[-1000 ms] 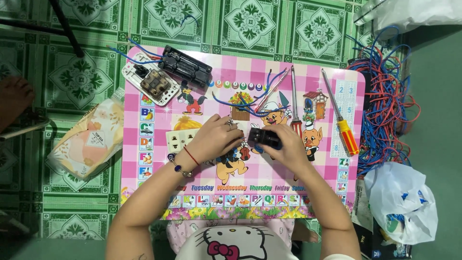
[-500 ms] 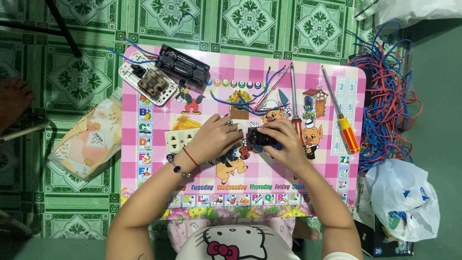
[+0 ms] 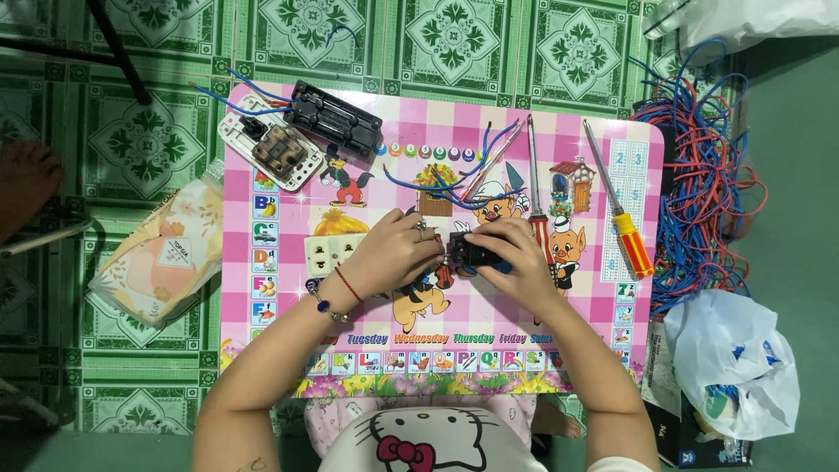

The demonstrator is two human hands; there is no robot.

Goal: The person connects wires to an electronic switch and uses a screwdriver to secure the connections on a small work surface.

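Both hands meet over the middle of a pink children's table (image 3: pixel 603 350). My left hand (image 3: pixel 398 253) and my right hand (image 3: pixel 516 258) together grip a small black electrical socket module (image 3: pixel 472 252) with blue wires (image 3: pixel 454 188) running up from it. A cream socket plate (image 3: pixel 328 252) lies just left of my left hand. A red-handled screwdriver (image 3: pixel 535 188) lies partly under my right hand.
A black box (image 3: pixel 336 118) and a white switch plate (image 3: pixel 275 153) sit at the table's back left. A yellow-and-red screwdriver (image 3: pixel 620 214) lies at the right. A tangle of red and blue wires (image 3: pixel 699 188), a white plastic bag (image 3: pixel 738 367) and a packet (image 3: pixel 162 253) lie on the floor.
My hands and the black module shifted slightly toward the table's centre; the grip on it stays the same.
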